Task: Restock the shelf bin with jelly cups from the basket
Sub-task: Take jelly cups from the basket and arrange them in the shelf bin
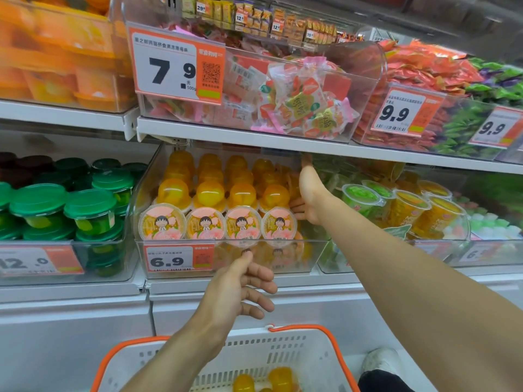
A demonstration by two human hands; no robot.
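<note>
Arranging step: right hand [307,199] steadied jelly cups [276,197] at the shelf bin's [314,251] right wall. Left hand [240,287] loose, empty, thumb touching the bin's front edge. Next: fetch cups from basket [319,363].

This is a shop aisle with white metal shelving. The upper shelf [254,138] carries clear plastic bins of wrapped sweets [308,100] and, to the right, red packets [424,66] and green packets [467,128]. Orange and white price tags [177,65] are fixed on the bin fronts, showing 7.9 and 9.9. At the lower left stand cups with green lids [90,205]. Below the shelves there is a plain white panel [70,349]. The light is bright and even.
</note>
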